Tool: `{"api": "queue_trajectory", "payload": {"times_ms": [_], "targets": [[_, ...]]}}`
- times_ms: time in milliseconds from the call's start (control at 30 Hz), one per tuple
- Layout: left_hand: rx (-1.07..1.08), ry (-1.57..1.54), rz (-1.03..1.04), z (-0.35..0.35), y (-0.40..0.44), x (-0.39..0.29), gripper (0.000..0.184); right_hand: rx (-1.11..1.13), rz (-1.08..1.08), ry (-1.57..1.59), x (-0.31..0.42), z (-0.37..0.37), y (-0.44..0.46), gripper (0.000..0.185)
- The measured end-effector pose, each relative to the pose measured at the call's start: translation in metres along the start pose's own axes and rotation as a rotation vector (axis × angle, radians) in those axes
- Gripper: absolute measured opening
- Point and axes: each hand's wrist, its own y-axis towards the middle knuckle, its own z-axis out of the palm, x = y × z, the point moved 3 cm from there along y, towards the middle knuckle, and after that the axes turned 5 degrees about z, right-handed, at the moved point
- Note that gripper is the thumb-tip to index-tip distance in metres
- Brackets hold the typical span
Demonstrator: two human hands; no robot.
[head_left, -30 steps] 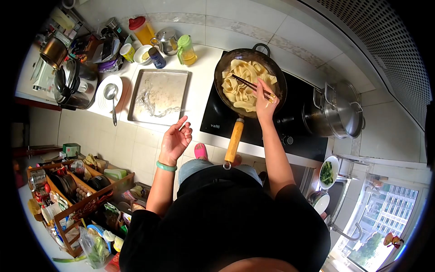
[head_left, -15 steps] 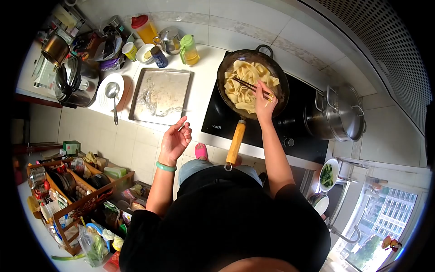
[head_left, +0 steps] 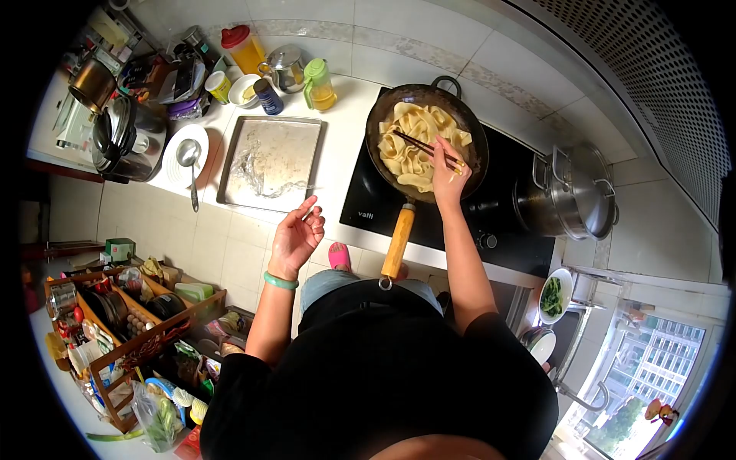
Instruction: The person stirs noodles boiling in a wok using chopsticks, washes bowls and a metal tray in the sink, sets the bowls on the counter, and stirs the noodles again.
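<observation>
My right hand (head_left: pixel 450 176) is closed around a pair of dark chopsticks (head_left: pixel 414 142), whose tips reach into wide, pale noodles (head_left: pixel 402 162). The noodles lie heaped in a dark wok (head_left: pixel 474 123) on the black cooktop (head_left: pixel 358 201). Toward my body points the wok's wooden handle (head_left: pixel 399 241), which neither hand touches. My left hand (head_left: pixel 297 236) hovers palm up in front of the counter edge, fingers loosely bent and apart, holding nothing. Nearest to it is a metal baking tray (head_left: pixel 230 172) with crumpled clear plastic film (head_left: pixel 253 175) in it.
Right of the wok stands a large steel pot (head_left: pixel 571 192). A white bowl of greens (head_left: pixel 553 297) sits farther right. Along the counter's left are a plate (head_left: pixel 178 170) with a spoon (head_left: pixel 188 153), a green-lidded oil jug (head_left: pixel 319 86), and a metal kettle (head_left: pixel 287 69).
The noodles have shifted slightly around the chopstick tips. My right hand has moved only a little, and my left hand stays in place.
</observation>
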Motion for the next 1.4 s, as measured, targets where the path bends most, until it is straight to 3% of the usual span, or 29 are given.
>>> {"api": "queue_trajectory", "payload": {"times_ms": [1400], "targets": [[0.001, -0.004, -0.001, -0.001, 0.001, -0.001, 0.032, 0.0, 0.038, 0.015, -0.01, 0.0, 0.003, 0.023]]}}
